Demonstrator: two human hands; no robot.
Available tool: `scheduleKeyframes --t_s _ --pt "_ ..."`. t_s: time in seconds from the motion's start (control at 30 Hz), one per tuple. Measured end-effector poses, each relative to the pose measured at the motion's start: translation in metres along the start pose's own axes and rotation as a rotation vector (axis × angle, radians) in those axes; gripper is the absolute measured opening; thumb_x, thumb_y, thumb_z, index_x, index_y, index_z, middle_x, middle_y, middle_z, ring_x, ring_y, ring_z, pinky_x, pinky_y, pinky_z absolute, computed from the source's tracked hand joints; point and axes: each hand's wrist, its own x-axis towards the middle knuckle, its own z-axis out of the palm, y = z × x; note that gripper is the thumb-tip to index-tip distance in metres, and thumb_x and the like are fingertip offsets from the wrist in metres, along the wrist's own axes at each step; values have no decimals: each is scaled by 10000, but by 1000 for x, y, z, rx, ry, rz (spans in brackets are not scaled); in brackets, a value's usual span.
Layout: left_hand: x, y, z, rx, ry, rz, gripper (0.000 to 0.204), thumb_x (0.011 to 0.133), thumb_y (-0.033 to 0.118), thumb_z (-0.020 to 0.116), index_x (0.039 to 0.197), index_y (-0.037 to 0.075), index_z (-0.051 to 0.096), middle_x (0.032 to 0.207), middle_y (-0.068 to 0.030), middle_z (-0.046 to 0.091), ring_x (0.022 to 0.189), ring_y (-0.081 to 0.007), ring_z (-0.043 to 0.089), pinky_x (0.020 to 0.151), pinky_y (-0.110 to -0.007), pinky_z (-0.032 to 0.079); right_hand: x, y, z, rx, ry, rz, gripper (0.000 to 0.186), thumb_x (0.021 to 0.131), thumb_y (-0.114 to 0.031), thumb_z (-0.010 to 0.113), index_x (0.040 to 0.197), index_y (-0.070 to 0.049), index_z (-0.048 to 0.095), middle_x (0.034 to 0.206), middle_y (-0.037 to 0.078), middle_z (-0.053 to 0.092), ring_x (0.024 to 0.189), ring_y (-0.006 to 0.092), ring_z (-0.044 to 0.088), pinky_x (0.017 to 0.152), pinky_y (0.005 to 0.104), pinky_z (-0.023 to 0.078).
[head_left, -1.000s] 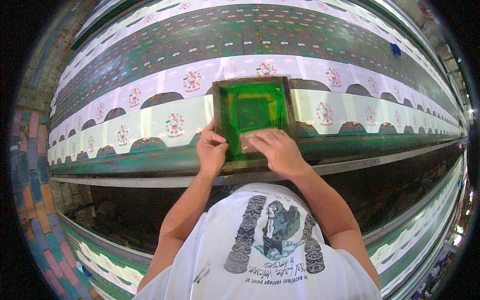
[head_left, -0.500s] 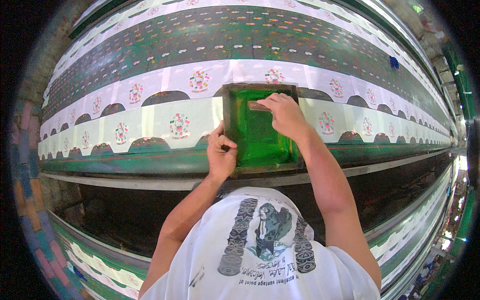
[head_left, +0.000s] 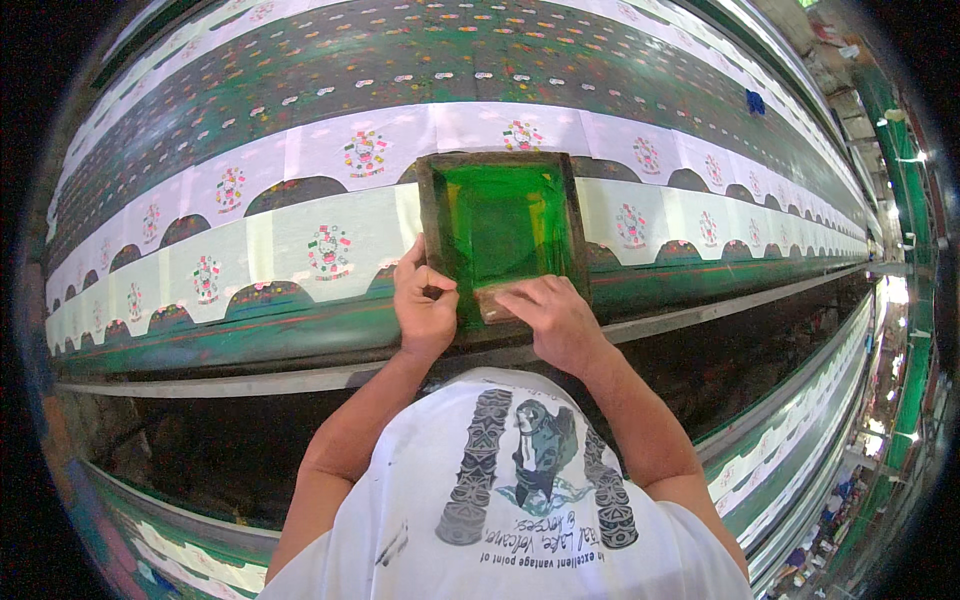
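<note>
A square wooden screen frame (head_left: pixel 568 200), coated inside with bright green ink (head_left: pixel 500 225), lies over a row of pale cut fabric pieces (head_left: pixel 260 255) printed with colourful cartoon motifs. Its left side is held by my left hand (head_left: pixel 428 305), fingers curled at the lower corner. In my right hand (head_left: pixel 555 315) is a wooden squeegee (head_left: pixel 495 303), pressed near the bottom inside edge of the screen; its blade is mostly hidden by ink and fingers.
Long green printing tables (head_left: pixel 170 350) curve across the view, with more rows of printed fabric (head_left: pixel 360 150) beyond the screen. A metal rail (head_left: pixel 200 385) borders a dark gap below. A small blue cloth (head_left: pixel 755 101) lies at upper right, and green structural beams (head_left: pixel 905 400) line the right.
The squeegee in my right hand went up to the screen's upper part half a second ago and is now back at the lower edge. My left hand still holds the frame's side.
</note>
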Motion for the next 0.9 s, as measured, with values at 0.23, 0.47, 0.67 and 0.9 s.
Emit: scheduleKeyframes --t_s 0.23,0.47,0.67,0.9 --pt "0 -2 1 -52 -7 7 201 773 -126 728 871 43 680 1649 -304 558 1525 -425 528 1285 -487 366 -19 -9 -6 138 -87 92 480 873 -75 823 1349 -102 769 1376 136 704 1306 378 651 1128 521 525" --pt "3 12 8 -225 1 -21 264 760 -193 673 891 36 661 1704 -299 505 1614 -427 475 1327 -503 338 -70 34 9 125 392 265 399 969 -178 831 1355 -102 762 1432 153 689 1397 417 615 1169 544 504" --pt "-1 44 57 -116 5 43 294 751 -205 645 862 67 625 1733 -275 503 1626 -396 477 1340 -485 332 -118 83 3 446 548 463 417 951 -51 827 1362 -77 760 1413 189 724 1342 407 668 1185 507 507" --pt "-17 50 173 -151 -27 85 285 768 -226 637 876 39 639 1736 -304 464 1641 -436 450 1355 -506 309 -183 171 -33 361 594 418 433 930 -44 834 1355 -70 756 1421 190 722 1342 406 668 1182 512 508"
